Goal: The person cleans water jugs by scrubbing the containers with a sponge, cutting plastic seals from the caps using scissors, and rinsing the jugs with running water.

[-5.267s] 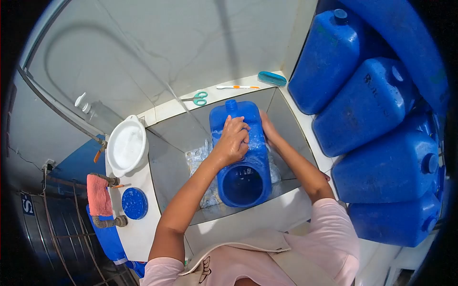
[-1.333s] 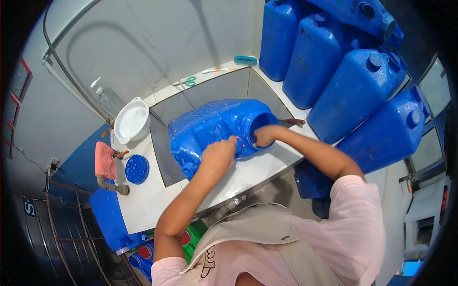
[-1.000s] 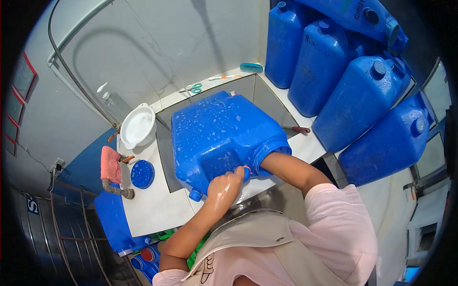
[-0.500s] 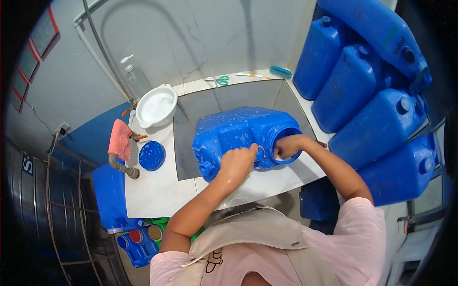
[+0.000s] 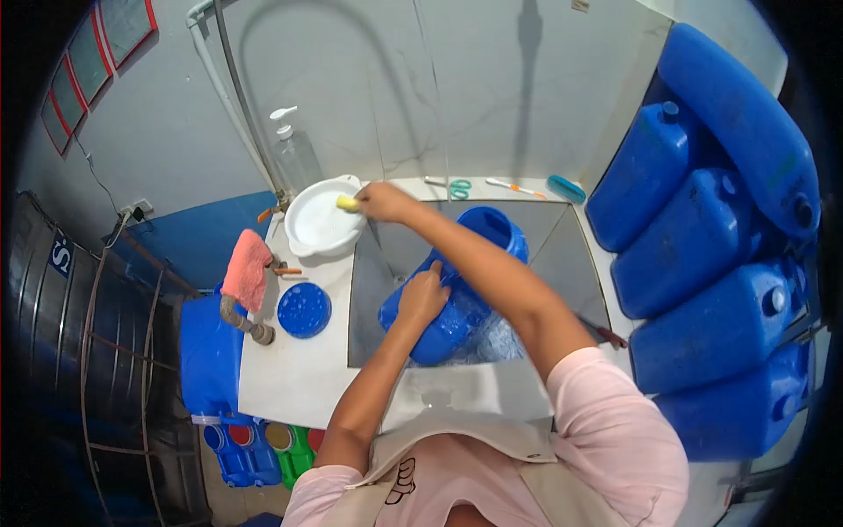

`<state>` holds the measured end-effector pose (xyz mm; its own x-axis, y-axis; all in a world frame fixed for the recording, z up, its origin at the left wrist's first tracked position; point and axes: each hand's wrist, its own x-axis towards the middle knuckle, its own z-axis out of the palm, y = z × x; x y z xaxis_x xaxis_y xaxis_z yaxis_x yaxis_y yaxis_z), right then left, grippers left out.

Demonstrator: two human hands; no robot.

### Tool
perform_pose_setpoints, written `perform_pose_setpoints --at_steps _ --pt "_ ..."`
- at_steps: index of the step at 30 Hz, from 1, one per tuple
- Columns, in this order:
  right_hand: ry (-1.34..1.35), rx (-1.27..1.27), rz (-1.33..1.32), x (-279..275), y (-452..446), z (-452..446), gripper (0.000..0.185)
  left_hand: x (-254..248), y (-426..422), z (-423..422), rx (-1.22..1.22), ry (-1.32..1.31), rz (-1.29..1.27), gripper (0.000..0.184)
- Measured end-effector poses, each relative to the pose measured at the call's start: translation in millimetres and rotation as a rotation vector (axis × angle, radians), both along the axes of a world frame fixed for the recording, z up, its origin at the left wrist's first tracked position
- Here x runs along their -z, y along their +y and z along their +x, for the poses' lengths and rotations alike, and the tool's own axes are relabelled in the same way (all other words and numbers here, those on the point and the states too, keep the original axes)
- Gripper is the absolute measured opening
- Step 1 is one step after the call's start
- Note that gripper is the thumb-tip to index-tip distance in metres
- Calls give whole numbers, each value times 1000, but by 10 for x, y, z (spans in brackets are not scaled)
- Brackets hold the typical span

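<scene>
The right hand (image 5: pixel 384 203) pinches a yellow sponge (image 5: pixel 348 203) over a round white plastic basin (image 5: pixel 325 249); dipping seems in hand, calling next for controlled lowering. The left hand (image 5: pixel 425 296), curled, grips a blue plastic container (image 5: pixel 439 341) in a grey sink (image 5: pixel 571 255).

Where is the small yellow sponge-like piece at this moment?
In the head view, the small yellow sponge-like piece is left of centre, in the grip of the right hand, over the right side of the round white plastic basin.
</scene>
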<state>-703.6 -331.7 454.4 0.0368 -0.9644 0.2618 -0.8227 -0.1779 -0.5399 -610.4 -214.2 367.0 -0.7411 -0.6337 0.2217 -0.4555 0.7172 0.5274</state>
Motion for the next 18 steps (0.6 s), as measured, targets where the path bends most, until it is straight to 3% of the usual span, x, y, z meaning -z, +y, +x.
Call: perform_pose_setpoints --at_steps 3,4,6,7,9,11,12,16,18 --pt "91 117 75 227 -506 -345 29 214 -222 -57 -59 53 114 50" --pt "215 29 180 180 -539 -607 26 242 -266 -69 -112 81 255 49" --pt "-120 96 388 90 -335 -1055 20 391 -363 -88 -167 99 416 48" --pt "-580 263 474 42 -190 -1215 18 538 -481 -101 -181 156 463 46" --pt "-503 133 368 214 -99 -1589 17 599 -555 -83 -193 195 529 43" --pt "-593 249 467 97 13 -1608 16 479 -598 -100 -311 290 832 38" --pt "-677 357 550 40 42 -1612 16 542 -639 -118 -344 347 846 35" --pt "-639 324 672 14 24 -1571 14 627 -722 -75 -431 366 900 34" --pt "-769 324 740 -9 -22 -1579 12 553 -710 -44 -435 323 813 32"
